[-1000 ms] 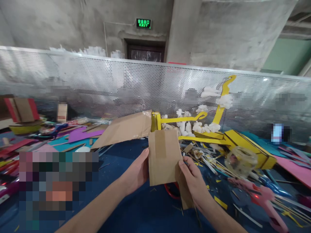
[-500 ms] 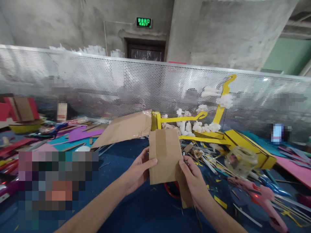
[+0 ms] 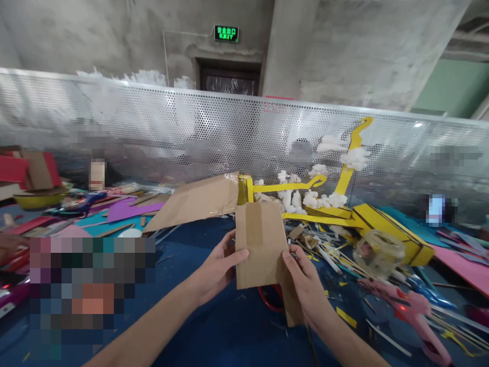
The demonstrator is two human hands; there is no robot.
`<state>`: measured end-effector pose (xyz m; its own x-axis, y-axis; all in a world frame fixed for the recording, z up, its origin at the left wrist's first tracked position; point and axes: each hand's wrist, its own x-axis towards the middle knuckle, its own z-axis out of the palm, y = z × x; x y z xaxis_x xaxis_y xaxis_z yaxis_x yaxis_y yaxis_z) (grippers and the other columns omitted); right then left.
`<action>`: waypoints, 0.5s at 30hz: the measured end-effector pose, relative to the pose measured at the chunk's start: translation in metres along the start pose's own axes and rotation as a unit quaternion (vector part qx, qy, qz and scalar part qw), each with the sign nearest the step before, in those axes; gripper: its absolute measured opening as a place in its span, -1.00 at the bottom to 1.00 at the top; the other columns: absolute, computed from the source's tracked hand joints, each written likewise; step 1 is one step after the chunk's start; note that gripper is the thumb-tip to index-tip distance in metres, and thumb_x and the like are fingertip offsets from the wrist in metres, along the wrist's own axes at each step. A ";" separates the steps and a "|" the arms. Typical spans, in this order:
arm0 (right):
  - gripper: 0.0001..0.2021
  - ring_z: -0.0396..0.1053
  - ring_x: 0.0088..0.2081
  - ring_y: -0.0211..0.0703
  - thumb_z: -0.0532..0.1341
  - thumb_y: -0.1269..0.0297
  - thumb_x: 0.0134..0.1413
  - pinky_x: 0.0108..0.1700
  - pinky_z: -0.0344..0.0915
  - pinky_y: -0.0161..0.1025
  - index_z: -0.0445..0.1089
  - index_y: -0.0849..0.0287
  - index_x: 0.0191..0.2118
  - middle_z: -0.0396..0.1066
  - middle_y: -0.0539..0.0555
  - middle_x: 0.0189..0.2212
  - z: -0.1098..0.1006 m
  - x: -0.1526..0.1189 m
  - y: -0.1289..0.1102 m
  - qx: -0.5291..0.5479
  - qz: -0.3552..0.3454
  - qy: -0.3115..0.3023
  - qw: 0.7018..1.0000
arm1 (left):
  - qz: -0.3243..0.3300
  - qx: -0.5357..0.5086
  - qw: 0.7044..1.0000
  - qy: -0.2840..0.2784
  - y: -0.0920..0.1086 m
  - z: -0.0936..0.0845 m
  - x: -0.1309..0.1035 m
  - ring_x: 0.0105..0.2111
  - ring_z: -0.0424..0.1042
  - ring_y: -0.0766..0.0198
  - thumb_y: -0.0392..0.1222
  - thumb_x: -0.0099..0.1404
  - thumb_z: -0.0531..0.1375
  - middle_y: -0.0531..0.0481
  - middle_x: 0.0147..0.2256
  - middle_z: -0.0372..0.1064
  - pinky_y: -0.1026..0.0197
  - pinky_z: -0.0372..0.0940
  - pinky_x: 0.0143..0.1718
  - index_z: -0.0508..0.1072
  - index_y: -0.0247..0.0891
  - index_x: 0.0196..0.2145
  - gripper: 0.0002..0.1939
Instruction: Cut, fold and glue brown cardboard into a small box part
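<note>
A squarish piece of brown cardboard (image 3: 263,260), with a strip of tape down its upper part, is held up between both hands. My left hand (image 3: 223,265) grips its left edge, thumb on the near face and fingers behind. At the right edge my right hand (image 3: 300,270) pinches it between thumb and fingers. A narrower cardboard strip (image 3: 292,303) hangs below, beside my right palm; whether it joins the larger piece I cannot tell. Partly hidden under the cardboard lies a red ring-shaped handle (image 3: 270,299) on the blue tabletop (image 3: 221,336).
Behind stand a larger cardboard sheet (image 3: 198,199) and yellow card structures (image 3: 389,229) with white fluff. To the right are a clear jar (image 3: 378,252), a pink glue gun (image 3: 414,313) and thin sticks. Purple paper (image 3: 130,210) and scraps lie left. A perforated metal screen (image 3: 244,132) closes the back.
My hands and the cardboard stay almost in place, with only a slight shift. At the far left, the red box piece has moved and a blurred hand shows at the edge.
</note>
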<state>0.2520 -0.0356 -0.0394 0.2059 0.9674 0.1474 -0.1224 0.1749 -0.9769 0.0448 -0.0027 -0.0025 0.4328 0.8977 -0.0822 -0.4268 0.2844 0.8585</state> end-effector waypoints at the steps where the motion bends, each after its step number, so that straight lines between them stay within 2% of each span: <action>1: -0.66 0.44 -0.15 -0.04 0.37 -0.13 0.10 -0.12 0.38 -0.25 0.49 0.01 -0.20 0.59 -0.03 -0.19 0.000 0.000 -0.001 0.004 0.007 0.006 1.000 | 0.000 0.003 1.000 0.002 0.000 0.000 0.000 0.18 0.41 -0.15 -0.25 0.20 0.45 -0.26 0.22 0.39 -0.04 0.38 0.05 0.26 -0.12 0.25 -0.27; 9: -0.57 0.58 -0.25 0.07 0.42 -0.23 -0.09 -0.33 0.46 -0.19 0.57 0.03 -0.27 0.66 0.04 -0.34 0.000 0.002 -0.013 0.043 0.070 0.066 0.994 | -0.011 0.007 0.999 0.046 0.001 -0.002 0.003 -0.02 0.55 -0.05 -0.18 0.29 0.37 -0.32 0.08 0.51 0.06 0.47 -0.16 0.37 -0.31 0.18 -0.45; 12: -0.51 0.59 -0.38 0.07 0.46 -0.25 -0.19 -0.46 0.42 -0.20 0.58 0.10 -0.34 0.64 0.06 -0.46 0.000 0.001 -0.017 0.050 0.084 0.051 0.994 | -0.016 0.006 0.998 0.055 0.003 -0.003 0.003 -0.05 0.57 -0.07 -0.15 0.30 0.37 -0.31 0.03 0.55 0.08 0.47 -0.23 0.42 -0.32 0.15 -0.49; 15: -0.45 0.56 -0.50 0.05 0.44 -0.31 -0.19 -0.57 0.34 -0.23 0.58 0.15 -0.38 0.59 0.06 -0.58 0.001 -0.003 -0.021 0.058 0.112 0.025 0.992 | -0.004 -0.009 0.999 0.046 0.005 -0.004 0.003 0.00 0.56 -0.10 -0.14 0.27 0.40 -0.29 0.01 0.57 0.07 0.47 -0.19 0.43 -0.31 0.14 -0.47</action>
<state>0.2524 -0.0423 -0.0192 0.2084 0.9746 -0.0816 -0.2806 -0.0203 -0.9596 0.0407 0.0027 -0.0006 0.3613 0.9224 -0.1366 -0.4377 0.2972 0.8486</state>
